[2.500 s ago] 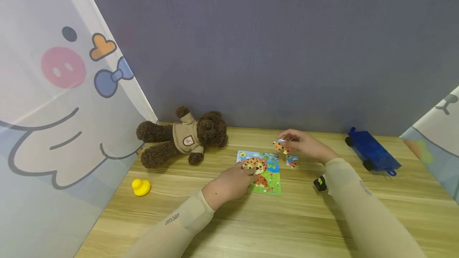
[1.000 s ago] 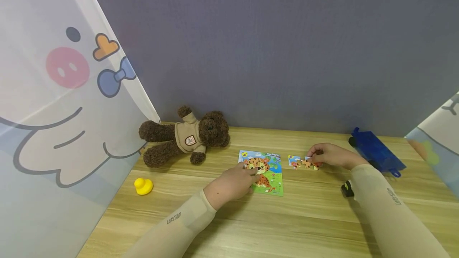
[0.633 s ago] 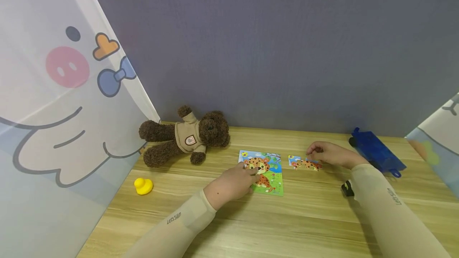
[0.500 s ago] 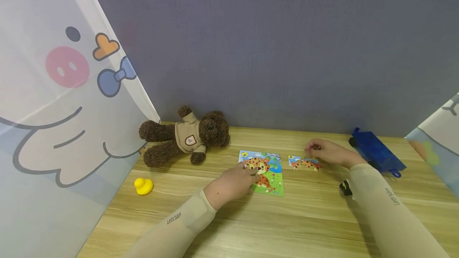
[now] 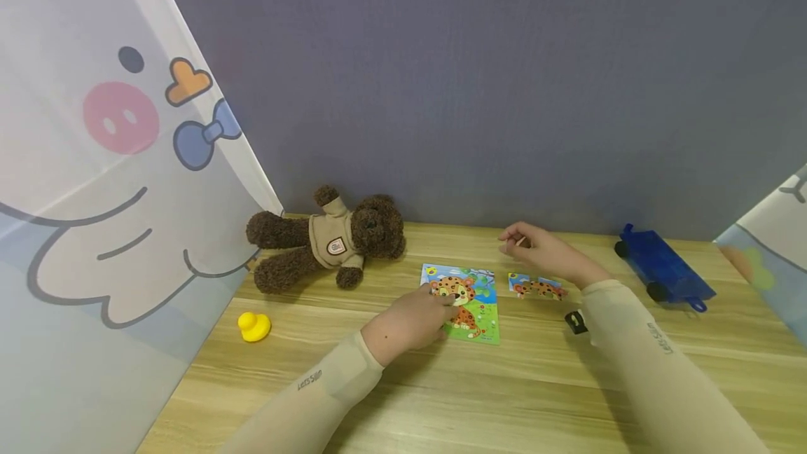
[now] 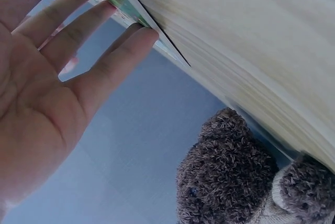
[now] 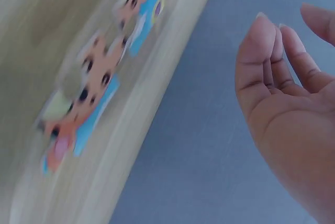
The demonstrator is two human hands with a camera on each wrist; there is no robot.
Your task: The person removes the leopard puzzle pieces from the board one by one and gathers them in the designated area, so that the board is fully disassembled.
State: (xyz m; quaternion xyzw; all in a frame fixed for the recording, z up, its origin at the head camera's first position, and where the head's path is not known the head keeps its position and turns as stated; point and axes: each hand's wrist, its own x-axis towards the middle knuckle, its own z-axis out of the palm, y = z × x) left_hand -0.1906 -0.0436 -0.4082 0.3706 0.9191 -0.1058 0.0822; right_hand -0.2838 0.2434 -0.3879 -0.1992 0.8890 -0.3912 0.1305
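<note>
My left hand (image 5: 410, 319) rests on a leopard picture puzzle (image 5: 482, 300), its fingers extended over the board's left half. In the left wrist view, the fingertips touch the face of the puzzle board (image 6: 125, 4), and the palm is bare. To the right of the board lie puzzle pieces (image 5: 536, 290) with leopard spots and blue sky, side by side on the table. My right hand (image 5: 542, 252) hovers above and behind these pieces with loosely bent fingers. In the right wrist view, nothing is held by the right hand (image 7: 293, 103), and the spotted pieces (image 7: 94, 88) lie away from it.
A brown teddy bear (image 5: 330, 238) lies at the back left, a yellow rubber duck (image 5: 254, 327) in front of it. A blue wheeled toy (image 5: 665, 268) stands at the right. The wrist camera (image 5: 576, 322) hangs under the right sleeve. A grey wall (image 5: 473, 90) rises behind the table (image 5: 454, 398).
My right hand set a puzzle piece down beside another one, nudged it against that piece and let go. It then rose and moved left. My left hand stayed on the board.
</note>
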